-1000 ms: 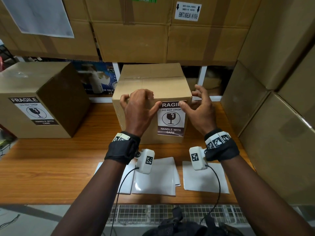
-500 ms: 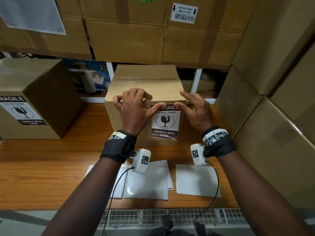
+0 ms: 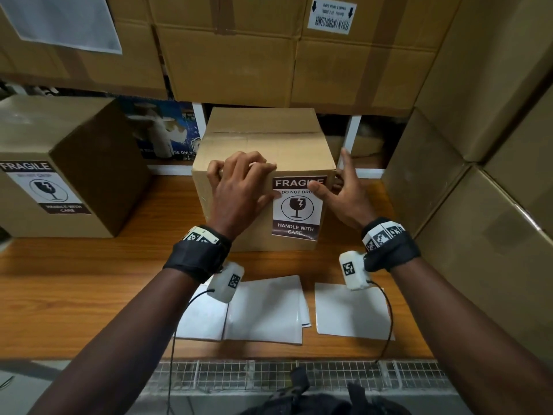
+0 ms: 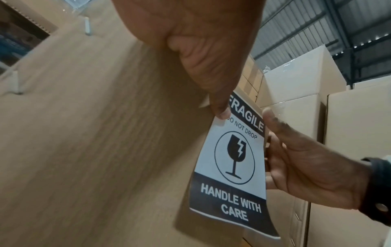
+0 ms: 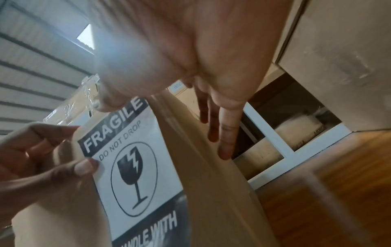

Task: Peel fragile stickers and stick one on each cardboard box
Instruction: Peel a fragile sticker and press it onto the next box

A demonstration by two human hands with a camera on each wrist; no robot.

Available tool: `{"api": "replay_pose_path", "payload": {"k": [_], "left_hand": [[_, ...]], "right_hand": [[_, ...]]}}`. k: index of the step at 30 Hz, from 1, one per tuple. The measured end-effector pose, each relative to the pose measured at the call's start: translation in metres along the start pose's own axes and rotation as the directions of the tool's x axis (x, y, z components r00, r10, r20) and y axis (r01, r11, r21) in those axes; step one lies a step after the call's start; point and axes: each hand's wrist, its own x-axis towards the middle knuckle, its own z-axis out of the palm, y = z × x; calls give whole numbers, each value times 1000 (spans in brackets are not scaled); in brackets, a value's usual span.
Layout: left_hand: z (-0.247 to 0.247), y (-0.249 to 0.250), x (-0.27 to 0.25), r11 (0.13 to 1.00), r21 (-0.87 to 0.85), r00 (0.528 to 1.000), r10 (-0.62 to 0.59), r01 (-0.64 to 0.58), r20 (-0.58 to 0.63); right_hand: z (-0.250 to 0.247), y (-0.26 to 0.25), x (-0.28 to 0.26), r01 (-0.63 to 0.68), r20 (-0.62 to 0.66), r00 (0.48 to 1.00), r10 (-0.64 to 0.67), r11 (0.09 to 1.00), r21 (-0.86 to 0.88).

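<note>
Two thumbs pressing fragile sticker (image 3: 297,205) onto middle cardboard box (image 3: 263,151).
Left hand (image 3: 239,190), right hand (image 3: 344,196): grip released, fingers spread; uneven pressure risks trapped creases.

Two bare forearms fitted with wrist-worn camera gear are seen from above.

A black fabric band (image 3: 196,255) is worn on the left wrist and a matching band (image 3: 392,250) on the right, each topped by a strip of white tiles printed with black square code markers. A small white camera housing (image 3: 226,282) is hung under the left band and another (image 3: 353,271) under the right, each marked with one black-and-white code square. A thin black cable (image 3: 179,319) is led from the left housing and a second cable (image 3: 388,319) from the right. A metal snap stud (image 4: 382,205) is visible on the right band in the left wrist view. No sleeves are worn.
</note>
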Motion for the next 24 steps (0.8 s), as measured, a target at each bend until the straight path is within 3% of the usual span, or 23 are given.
{"api": "replay_pose_path", "payload": {"k": [7,11,13,18,24], "left_hand": [[10,17,8,989,-11,985,-148,147,-91],[14,30,16,963,71,962,-253,261,-99],[17,27,14,968,117,973,-213,222,-86],[18,7,-2,968,248,999,35,-32,-6],[14,-6,-3,959,267,994,77,-94,74]], "right_hand": [[19,7,0,10,24,1000,-12,997,70],[12,26,-6,87,84,993,-84,996,-31],[9,31,-8,115,100,989,-108,991,-70],[-1,31,-7,151,126,981,-146,988,-33],[2,27,-2,200,54,979,-198,979,-42]]}}
